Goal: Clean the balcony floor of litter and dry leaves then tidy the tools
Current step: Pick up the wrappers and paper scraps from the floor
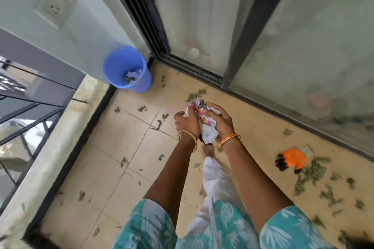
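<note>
Closest in, patterned teal sleeves [283, 230] and a white trouser leg, a bare foot on the tiles below the wrists. Just ahead, left hand [185, 122] and right hand [221, 122] both curled round one wad of crumpled wrappers [203, 127] — white and pink printed paper, squeezed between the palms, carried above the floor. Gold bangles on both wrists.

Judged as partway through the litter stage: some picked up, none of this handful binned yet. Blue bin [127, 69] at about 11 o'clock, well apart from the hands, tucked in the corner against the wall, already holding a few scraps.

Plenty left — dry leaves [312, 174] scattered across the beige tiled floor [113, 147], thickest at 3 to 4 o'clock. Orange glove [291, 160] with dark fingertips lying at 3 o'clock beside that heap, untouched. No broom or dustpan in sight.

Farther out, sliding glass door [303, 36] in a dark frame from 12 to 2 o'clock, pale wall with a socket [53, 6] at 10 o'clock, railing [24, 107] at 9 o'clock.
</note>
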`<action>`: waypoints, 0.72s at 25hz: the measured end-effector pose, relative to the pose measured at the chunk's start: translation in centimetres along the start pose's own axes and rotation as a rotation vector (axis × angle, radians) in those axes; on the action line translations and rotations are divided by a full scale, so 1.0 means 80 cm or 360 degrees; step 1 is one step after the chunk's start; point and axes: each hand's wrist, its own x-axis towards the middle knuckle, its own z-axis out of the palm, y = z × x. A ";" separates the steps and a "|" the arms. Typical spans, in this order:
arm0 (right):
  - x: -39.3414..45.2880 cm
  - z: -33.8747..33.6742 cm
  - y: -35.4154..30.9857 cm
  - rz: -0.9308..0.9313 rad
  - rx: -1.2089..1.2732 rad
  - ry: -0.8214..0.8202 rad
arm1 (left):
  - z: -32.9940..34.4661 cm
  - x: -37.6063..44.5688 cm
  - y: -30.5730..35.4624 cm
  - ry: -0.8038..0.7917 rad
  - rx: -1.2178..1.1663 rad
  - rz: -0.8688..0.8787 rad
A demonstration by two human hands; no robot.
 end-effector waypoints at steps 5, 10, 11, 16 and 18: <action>0.062 0.090 0.002 0.0147 -0.0126 -0.0115 | -0.031 0.083 0.050 0.0091 -0.0243 -0.0003; 0.127 0.176 0.003 0.0211 -0.0368 -0.0234 | -0.075 0.146 0.099 0.0137 -0.0559 -0.0095; 0.139 0.194 0.005 0.0212 -0.0401 -0.0263 | -0.085 0.158 0.110 0.0158 -0.0608 -0.0104; 0.212 0.285 0.047 0.0230 -0.0487 -0.0307 | -0.136 0.259 0.154 0.0293 -0.0495 0.0007; 0.252 0.321 0.074 0.0218 -0.0546 -0.0293 | -0.155 0.315 0.166 0.0287 -0.0459 -0.0024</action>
